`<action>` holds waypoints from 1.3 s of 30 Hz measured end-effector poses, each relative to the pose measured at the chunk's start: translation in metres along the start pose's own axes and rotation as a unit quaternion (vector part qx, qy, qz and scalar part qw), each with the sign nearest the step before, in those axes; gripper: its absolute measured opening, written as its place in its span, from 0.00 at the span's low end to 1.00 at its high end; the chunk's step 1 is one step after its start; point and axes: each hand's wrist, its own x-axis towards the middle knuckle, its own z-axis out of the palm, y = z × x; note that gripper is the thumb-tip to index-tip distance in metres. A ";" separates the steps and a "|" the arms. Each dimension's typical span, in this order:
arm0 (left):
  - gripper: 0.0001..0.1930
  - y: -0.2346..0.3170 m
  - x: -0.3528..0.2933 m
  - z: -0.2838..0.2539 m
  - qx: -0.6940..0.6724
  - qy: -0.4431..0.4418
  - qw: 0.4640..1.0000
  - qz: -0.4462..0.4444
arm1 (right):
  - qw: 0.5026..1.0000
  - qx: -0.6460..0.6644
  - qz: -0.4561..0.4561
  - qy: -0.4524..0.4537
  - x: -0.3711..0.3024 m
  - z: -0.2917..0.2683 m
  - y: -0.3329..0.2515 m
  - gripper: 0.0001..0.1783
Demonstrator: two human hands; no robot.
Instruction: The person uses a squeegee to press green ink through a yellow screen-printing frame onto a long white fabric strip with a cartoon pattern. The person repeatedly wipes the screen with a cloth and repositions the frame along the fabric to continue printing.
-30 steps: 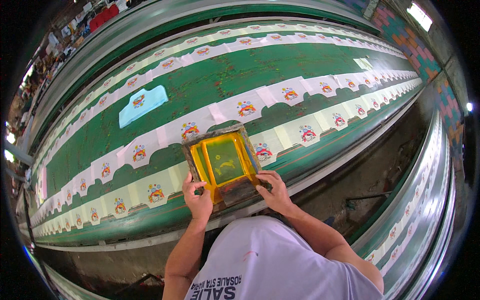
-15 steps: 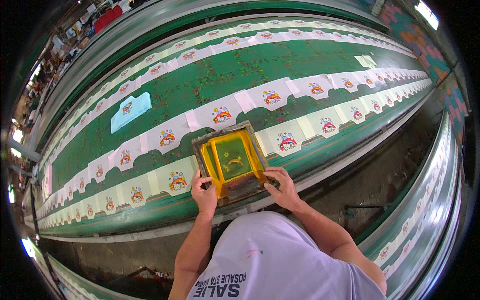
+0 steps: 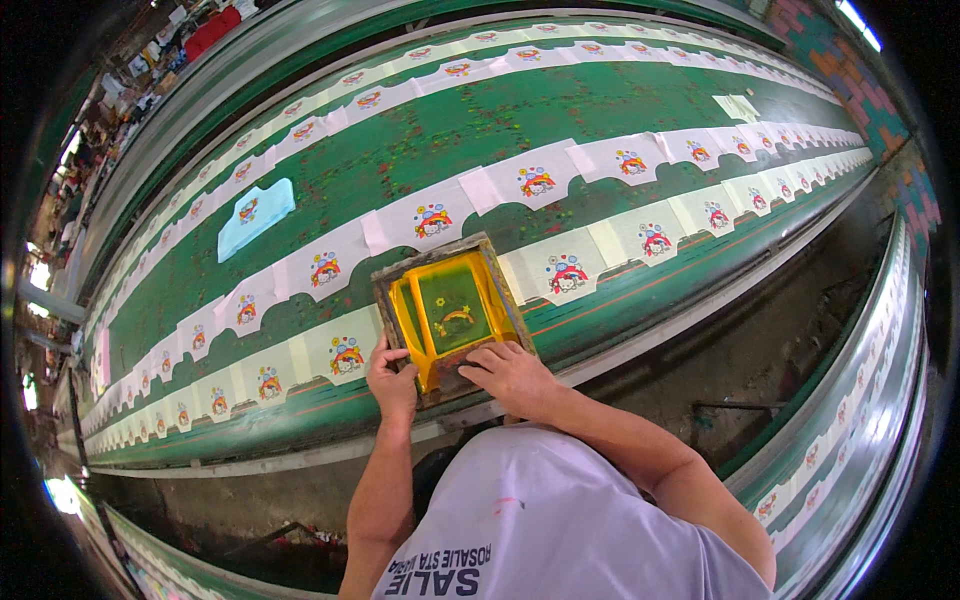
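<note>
A wooden-framed printing screen (image 3: 455, 290), its mesh smeared yellow along the sides, lies on the near row of cloth pieces. My left hand (image 3: 393, 385) grips its near left corner, index finger stretched along the rim and thumb bent inward. Across the near end of the screen rests a dark brown bar (image 3: 445, 374) that looks like a squeegee. My right hand (image 3: 512, 380) has its fingers curled over this bar; its far edge is partly covered by them. A printed white cloth piece (image 3: 560, 268) lies just right of the screen, and another (image 3: 343, 350) to its left.
The long green table (image 3: 400, 150) carries several rows of printed cloth pieces. A light blue cloth piece (image 3: 255, 220) lies in the middle left, and a pale cloth (image 3: 737, 108) at the far right. Another table (image 3: 850, 430) with cloths stands right, across the dark aisle (image 3: 690, 385).
My right hand has left the screen's right side and moved left onto the brown bar at the near end. My left hand stays at the left corner. The view has shifted slightly.
</note>
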 end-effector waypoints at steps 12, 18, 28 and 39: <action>0.13 -0.002 -0.002 0.001 0.021 0.006 0.999 0.023 | 0.990 0.023 0.050 -0.130 0.041 -0.010 0.012 0.27; 0.10 0.001 -0.005 0.001 0.057 0.006 0.998 0.015 | 0.996 0.020 0.034 -0.076 0.023 -0.007 0.000 0.27; 0.11 0.008 -0.007 0.002 0.060 -0.002 0.998 0.001 | 0.998 -0.031 0.048 -0.015 0.060 0.020 0.031 0.32; 0.11 -0.001 -0.008 0.004 0.035 -0.005 0.998 0.042 | 0.994 -0.026 0.107 -0.028 0.144 0.016 0.085 0.27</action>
